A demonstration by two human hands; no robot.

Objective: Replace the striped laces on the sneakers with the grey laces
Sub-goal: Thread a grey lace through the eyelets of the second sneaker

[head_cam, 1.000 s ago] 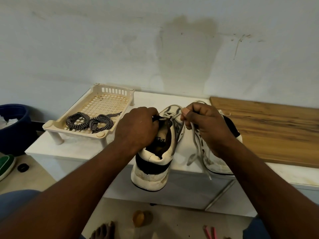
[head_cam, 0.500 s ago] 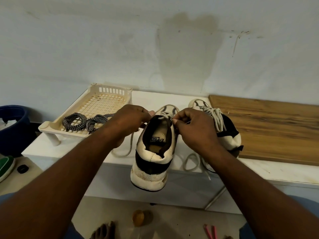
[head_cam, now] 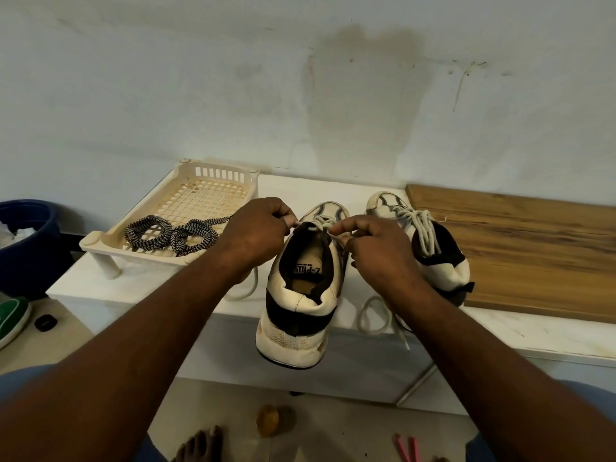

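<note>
The grey lace (head_cam: pixel 321 223) of the nearer sneaker (head_cam: pixel 300 305), whose heel is hung over the edge of the white counter (head_cam: pixel 150 288), is pinched near the top eyelets by the curled fingers of the left hand (head_cam: pixel 256 235) and of the right hand (head_cam: pixel 373 251). The second sneaker (head_cam: pixel 440 261) is seen just beside the right hand, laced in grey. The striped laces (head_cam: pixel 170 233) are laid in the cream basket (head_cam: pixel 100 241) at the left.

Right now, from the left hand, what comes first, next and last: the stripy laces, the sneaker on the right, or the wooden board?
1. Striped laces, in the tray just left of the left hand, which pinches the grey lace.
2. Right sneaker, to the right, beyond the sneaker being laced.
3. Wooden board, farthest right on the counter.
</note>
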